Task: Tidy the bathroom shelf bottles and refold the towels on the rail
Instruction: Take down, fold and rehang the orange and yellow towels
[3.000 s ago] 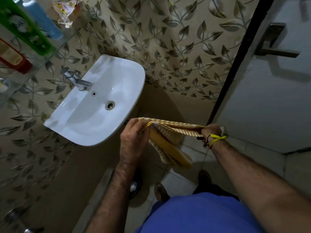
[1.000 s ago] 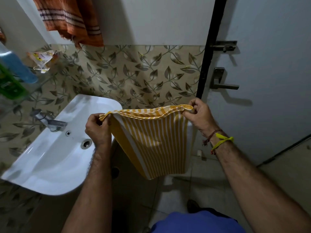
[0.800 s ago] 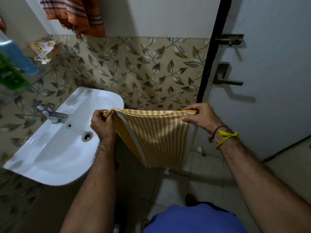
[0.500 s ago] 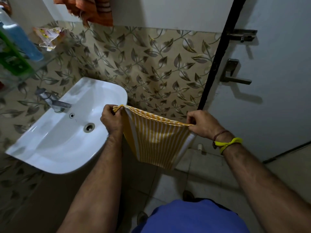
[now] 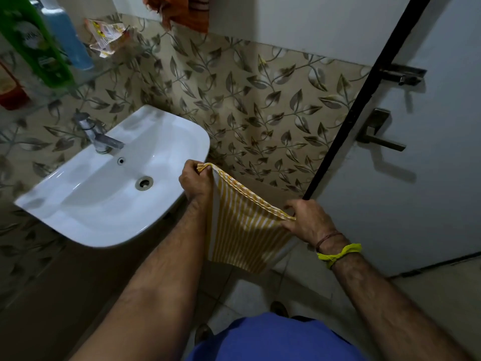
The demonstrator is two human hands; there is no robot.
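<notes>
A yellow-and-white striped towel (image 5: 242, 230) hangs folded between my hands, in front of my body and right of the sink. My left hand (image 5: 195, 182) pinches its upper left corner. My right hand (image 5: 308, 221) grips the upper right corner, lower than the left. An orange striped towel (image 5: 186, 14) hangs at the top of the wall. On the glass shelf (image 5: 78, 79) at upper left stand a green bottle (image 5: 36, 45), a blue bottle (image 5: 67, 40) and a red bottle (image 5: 10, 92), with crumpled sachets (image 5: 106, 36) beside them.
A white wall-hung sink (image 5: 91, 204) with a chrome tap (image 5: 100, 138) sits at left, close to my left hand. A grey door (image 5: 416, 178) with a lever handle (image 5: 377, 136) and a bolt (image 5: 402, 74) fills the right. Tiled floor lies below.
The towel has gone from a loose bundle to a flat fold stretched between both hands. My hands have come closer together and my right hand has dropped lower. The view tilted down.
</notes>
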